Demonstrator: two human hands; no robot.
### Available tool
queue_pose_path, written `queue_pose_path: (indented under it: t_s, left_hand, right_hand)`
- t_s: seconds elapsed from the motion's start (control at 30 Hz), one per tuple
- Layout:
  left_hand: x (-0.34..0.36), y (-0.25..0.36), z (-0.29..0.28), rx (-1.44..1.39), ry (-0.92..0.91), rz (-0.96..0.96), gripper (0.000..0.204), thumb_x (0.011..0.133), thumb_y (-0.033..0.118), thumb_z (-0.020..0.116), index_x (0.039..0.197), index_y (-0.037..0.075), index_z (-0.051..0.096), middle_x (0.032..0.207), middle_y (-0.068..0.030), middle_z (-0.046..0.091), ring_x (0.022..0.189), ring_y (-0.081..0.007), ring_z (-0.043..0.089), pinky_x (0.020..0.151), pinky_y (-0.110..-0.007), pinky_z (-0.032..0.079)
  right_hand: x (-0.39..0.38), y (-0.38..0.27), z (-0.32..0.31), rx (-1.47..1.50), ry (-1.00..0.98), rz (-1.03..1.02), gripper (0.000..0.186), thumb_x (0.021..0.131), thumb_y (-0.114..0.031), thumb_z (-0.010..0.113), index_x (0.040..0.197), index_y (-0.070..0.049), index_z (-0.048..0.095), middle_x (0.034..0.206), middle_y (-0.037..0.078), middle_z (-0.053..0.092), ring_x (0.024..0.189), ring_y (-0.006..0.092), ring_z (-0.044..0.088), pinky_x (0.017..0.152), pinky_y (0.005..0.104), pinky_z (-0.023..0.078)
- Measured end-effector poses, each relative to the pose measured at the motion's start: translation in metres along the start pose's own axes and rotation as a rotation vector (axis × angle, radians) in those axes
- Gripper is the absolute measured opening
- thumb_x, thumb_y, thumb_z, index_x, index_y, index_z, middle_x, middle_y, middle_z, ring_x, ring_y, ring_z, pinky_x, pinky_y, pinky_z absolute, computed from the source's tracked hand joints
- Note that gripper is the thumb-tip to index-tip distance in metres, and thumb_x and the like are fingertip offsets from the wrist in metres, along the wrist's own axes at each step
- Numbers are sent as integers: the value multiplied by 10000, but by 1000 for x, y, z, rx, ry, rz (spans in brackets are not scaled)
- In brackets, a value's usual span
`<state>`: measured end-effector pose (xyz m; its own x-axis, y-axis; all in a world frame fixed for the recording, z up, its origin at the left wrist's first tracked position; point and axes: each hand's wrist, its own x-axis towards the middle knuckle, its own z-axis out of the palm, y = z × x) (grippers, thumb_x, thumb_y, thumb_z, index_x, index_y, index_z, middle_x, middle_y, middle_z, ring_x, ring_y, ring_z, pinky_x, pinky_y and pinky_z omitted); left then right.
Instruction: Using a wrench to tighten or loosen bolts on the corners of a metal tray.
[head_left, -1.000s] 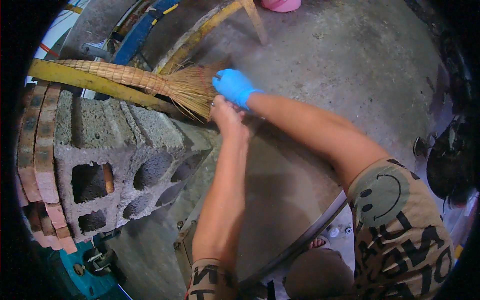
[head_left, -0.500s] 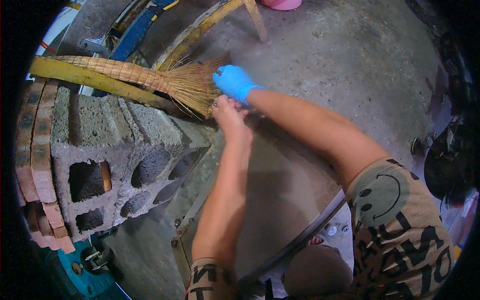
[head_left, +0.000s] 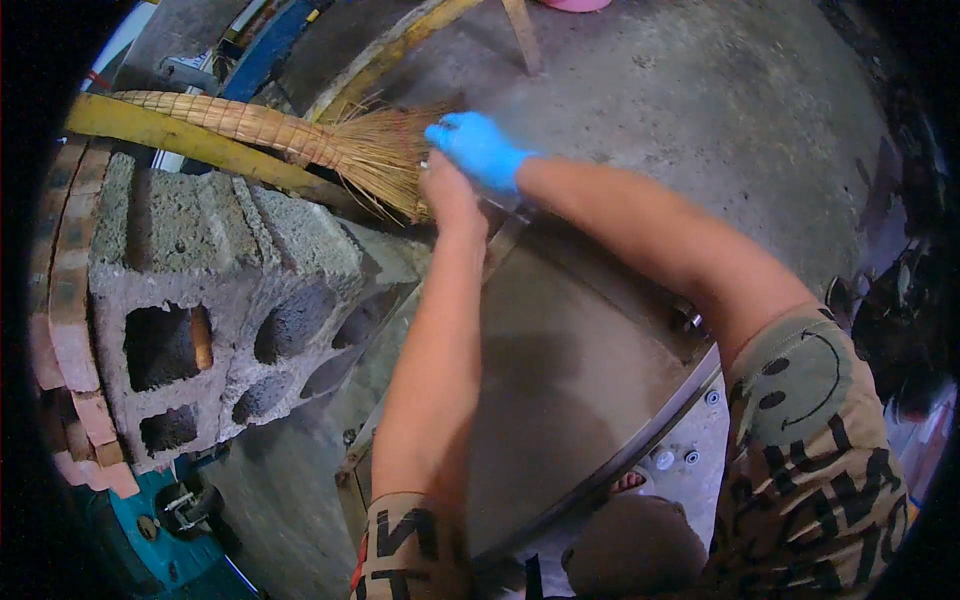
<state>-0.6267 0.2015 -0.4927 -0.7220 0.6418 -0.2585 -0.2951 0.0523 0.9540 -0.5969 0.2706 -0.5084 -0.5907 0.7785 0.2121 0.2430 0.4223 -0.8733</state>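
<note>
Head view: what's hard to make out?

— Mostly the fingertips. The right hand [head_left: 484, 150], gloved in blue, is softened by blur; its fingers look bent, but I can't tell whether they grip anything.

— And the left?

— The left hand [head_left: 452, 195] is bare and shows just below the right, the two overlapping from this angle. Its fingers are partly hidden, so I can't say what they are closed on, if anything.

— Where's the broom?

— The straw broom [head_left: 300, 140] slants across the upper left beside a yellow bar [head_left: 190, 140], its bristles [head_left: 390, 165] fanned toward both hands. Whether fingers touch the bristle ends is unclear.

— What's cut off?

— A pink container [head_left: 575, 4], at the top edge. A teal object [head_left: 165, 525] at lower left runs into the dark rim, and the clutter [head_left: 890, 330] at far right is too dim to name.

— The surface and the room?

— A flat brown panel [head_left: 570, 350] with a curved near edge lies below the arms. Beyond spreads a stained concrete floor [head_left: 720, 110]. At left are hollow concrete blocks [head_left: 230, 285], a brown stick [head_left: 201, 337] showing in one hole, and stacked bricks [head_left: 75, 290] next to them.
</note>
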Motion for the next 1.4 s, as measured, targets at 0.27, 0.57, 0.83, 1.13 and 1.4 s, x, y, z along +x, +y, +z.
queue_pose_path:
  t_s: [0.27,0.57,0.83,1.13,1.4]
  left_hand:
    - [-32,4,8,3,-37,27,216,891,280,441,770,102,417,617,17,425,515,-85,435,394,-230,320]
    - [9,-17,18,275,66,227,262,879,267,458,836,9,481,725,-70,531,637,-184,526,553,-342,410]
    - [4,-19,30,502,267,456,262,890,196,411,928,-48,498,896,-272,575,830,-405,558,737,-472,398]
    - [38,-39,26,349,204,350,187,841,190,510,870,6,520,839,-202,589,753,-335,571,689,-419,429]
    - [53,-56,18,263,206,446,140,804,163,547,782,25,543,751,-108,589,682,-227,566,636,-354,441]
  right_hand:
    - [4,14,-20,343,76,188,299,864,-302,526,792,-14,564,701,28,519,647,112,424,592,318,413]
    - [3,18,-19,484,24,231,389,823,-360,517,889,16,592,817,208,618,760,348,581,707,416,460]
    - [-1,20,-10,291,226,209,429,841,-403,484,917,4,593,967,250,581,909,410,543,776,442,436]
    - [-8,0,-17,284,205,283,360,859,-356,504,901,-5,573,897,192,592,806,328,551,723,401,439]
    - [-14,-4,-12,265,248,273,361,856,-367,503,930,-21,574,990,202,593,912,393,548,772,427,441]
